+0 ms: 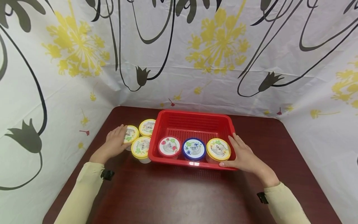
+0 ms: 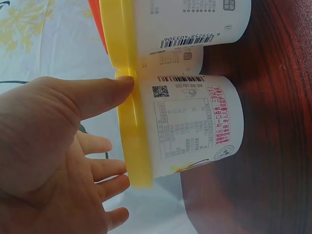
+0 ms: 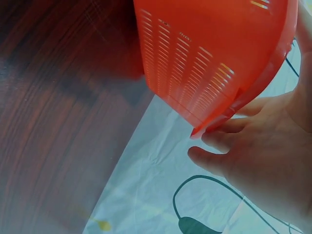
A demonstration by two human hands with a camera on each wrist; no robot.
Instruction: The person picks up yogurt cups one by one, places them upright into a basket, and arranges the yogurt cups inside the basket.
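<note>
Pale sleeves (image 1: 85, 186) are lying nearest, three yellow-topped tubs (image 1: 141, 147) are standing beside the left hand's (image 1: 113, 143) spread-apart fingers, and three more tubs (image 1: 194, 149) are sitting in the red basket (image 1: 195, 122) by the right hand's (image 1: 247, 158) spread fingers, seemingly half done.

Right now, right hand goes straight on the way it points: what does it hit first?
The right rim of the red basket; the right hand appears to touch it now. Past that, its line seems to run behind the yellow-lidded tub inside, though depth is hard to judge.
</note>
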